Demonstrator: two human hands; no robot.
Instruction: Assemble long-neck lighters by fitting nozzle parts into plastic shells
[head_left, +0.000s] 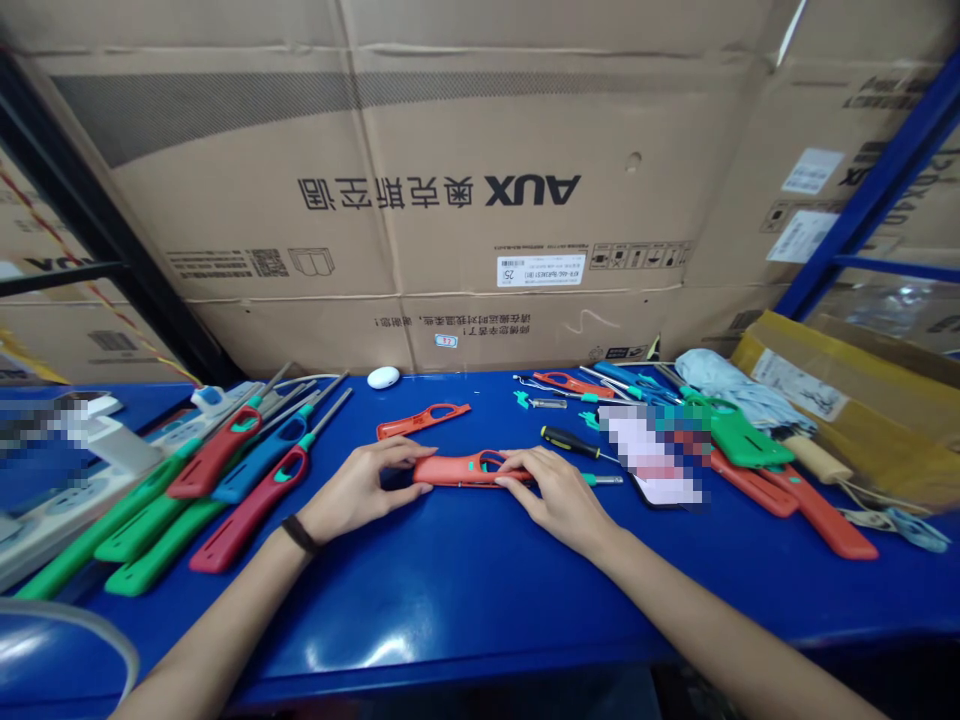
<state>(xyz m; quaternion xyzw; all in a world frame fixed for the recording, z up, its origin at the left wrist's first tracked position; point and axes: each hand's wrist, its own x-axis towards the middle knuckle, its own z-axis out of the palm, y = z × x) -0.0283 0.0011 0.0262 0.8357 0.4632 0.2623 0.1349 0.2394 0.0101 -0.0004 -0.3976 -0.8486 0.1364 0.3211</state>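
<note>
An orange utility lighter (454, 470) lies lengthwise between my hands, just above or on the blue table. My left hand (371, 485) pinches its rounded left end between thumb and fingers. Around the trigger-loop end, the fingers of my right hand (551, 490) are closed on it, covering part of that end. A short metal tip with a green piece (600, 480) sticks out to the right of my right hand. Behind the lighter rests a separate orange handle shell (420, 420). A black and yellow screwdriver (574, 440) lies beyond my right hand.
Several lighters, including a dark red one (251, 510), are piled at left beside a white power strip (45, 525). At right lie a phone (652, 465), a green handle shell (742, 430) and orange shells (832, 515). A white oval object (383, 377) sits before the large cardboard box (450, 120).
</note>
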